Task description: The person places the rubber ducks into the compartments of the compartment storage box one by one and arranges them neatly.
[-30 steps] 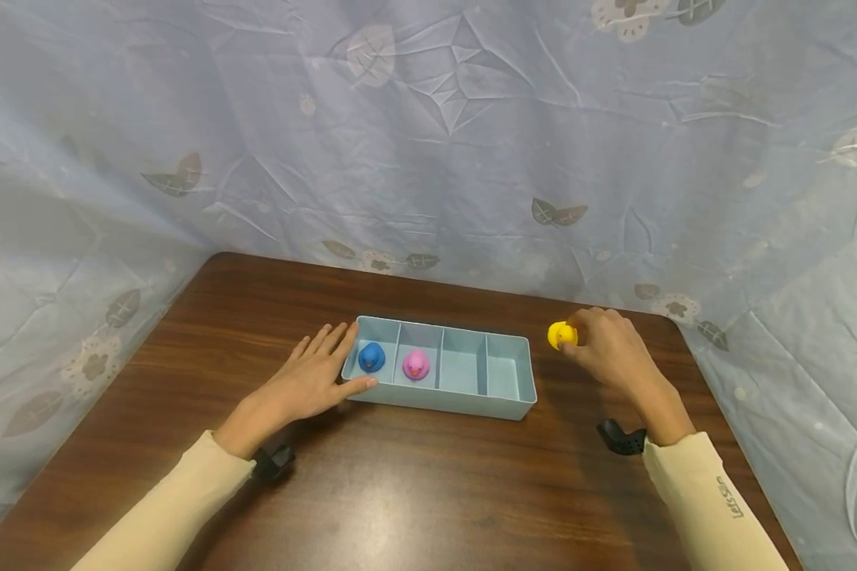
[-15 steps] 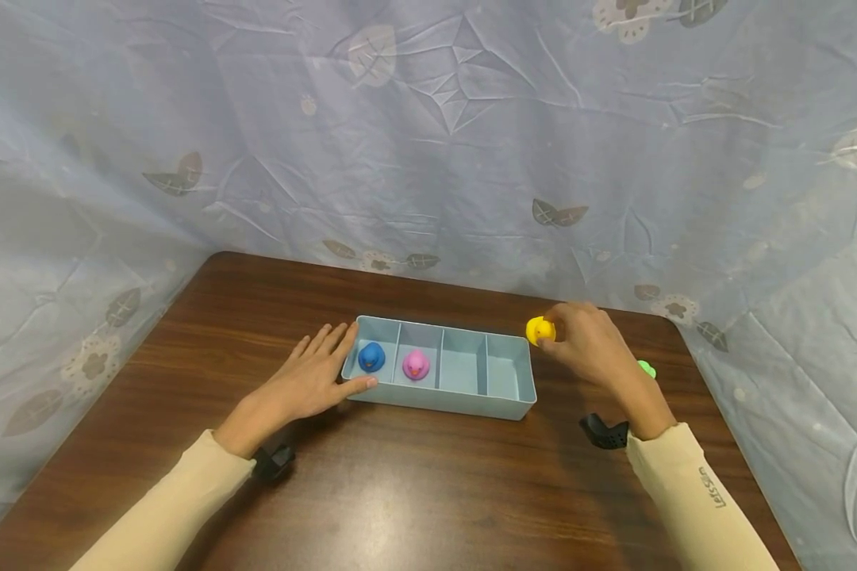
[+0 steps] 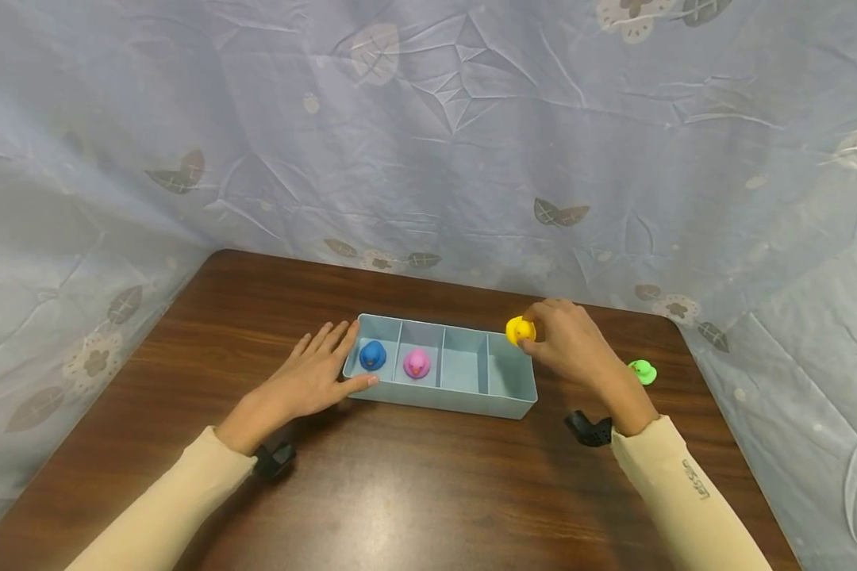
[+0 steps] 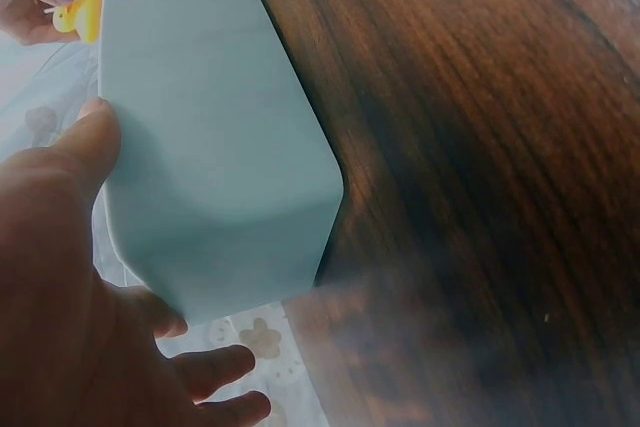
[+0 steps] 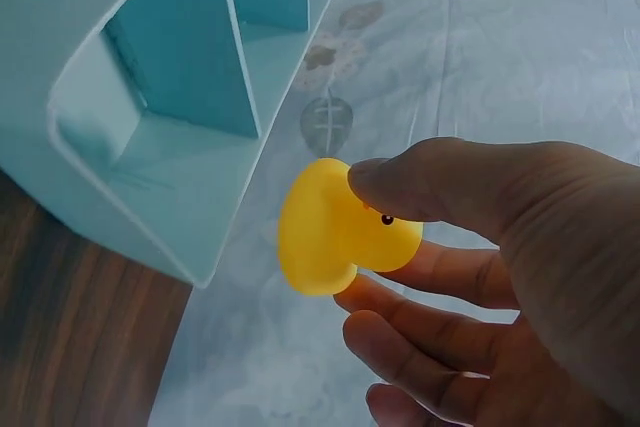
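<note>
My right hand (image 3: pixel 567 341) pinches a yellow rubber duck (image 3: pixel 520 330) between thumb and fingers, at the back right corner of a pale blue divided box (image 3: pixel 428 398). In the right wrist view the duck (image 5: pixel 325 232) is apart from the box rim, its head toward the palm. A blue rubber duck (image 3: pixel 373 356) sits in the leftmost compartment and a pink rubber duck (image 3: pixel 417 363) in the one beside it. The two right compartments hold nothing. My left hand (image 3: pixel 310 377) rests on the box's left end, fingers straight, thumb (image 4: pixel 95 137) along the front rim.
A green rubber duck (image 3: pixel 643 371) lies on the brown wooden table (image 3: pixel 428 484), right of the box and beside my right wrist. A pale patterned cloth (image 3: pixel 428 159) hangs behind the table and along both sides.
The right hand has carried the yellow duck leftward, from right of the box to its back right corner. The green duck has come into view behind it. My left hand stays put.
</note>
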Available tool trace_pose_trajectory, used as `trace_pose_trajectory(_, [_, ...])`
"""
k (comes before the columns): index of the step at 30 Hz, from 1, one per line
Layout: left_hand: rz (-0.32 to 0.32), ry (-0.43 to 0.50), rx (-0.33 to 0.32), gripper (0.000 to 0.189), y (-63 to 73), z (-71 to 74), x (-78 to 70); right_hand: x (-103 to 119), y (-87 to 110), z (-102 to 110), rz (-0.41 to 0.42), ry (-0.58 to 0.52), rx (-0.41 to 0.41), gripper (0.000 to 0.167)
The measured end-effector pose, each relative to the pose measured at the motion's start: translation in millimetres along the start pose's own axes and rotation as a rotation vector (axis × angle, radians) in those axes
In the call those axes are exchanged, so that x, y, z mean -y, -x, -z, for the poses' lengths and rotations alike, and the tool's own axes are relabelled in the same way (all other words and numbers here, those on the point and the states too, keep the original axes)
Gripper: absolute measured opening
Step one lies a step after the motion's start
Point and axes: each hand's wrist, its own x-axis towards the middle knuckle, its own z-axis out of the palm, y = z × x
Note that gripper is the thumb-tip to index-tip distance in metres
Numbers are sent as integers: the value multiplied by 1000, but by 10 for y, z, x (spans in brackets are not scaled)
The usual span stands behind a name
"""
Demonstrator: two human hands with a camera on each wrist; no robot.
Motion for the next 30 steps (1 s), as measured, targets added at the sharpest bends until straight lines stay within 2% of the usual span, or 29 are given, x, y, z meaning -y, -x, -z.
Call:
trace_pose_trajectory(7, [-3, -10, -2, 106, -16, -6, -7, 79, -75, -42, 11, 2, 30, 32])
trace_pose_trajectory(18, [-2, -10, 2, 108, -28, -4, -9, 222, -140, -117, 75, -1, 26, 26])
trace_pose_trajectory(30, [9, -2, 10, 108, -9, -6, -6, 389, -146, -221, 88, -18, 85, 31])
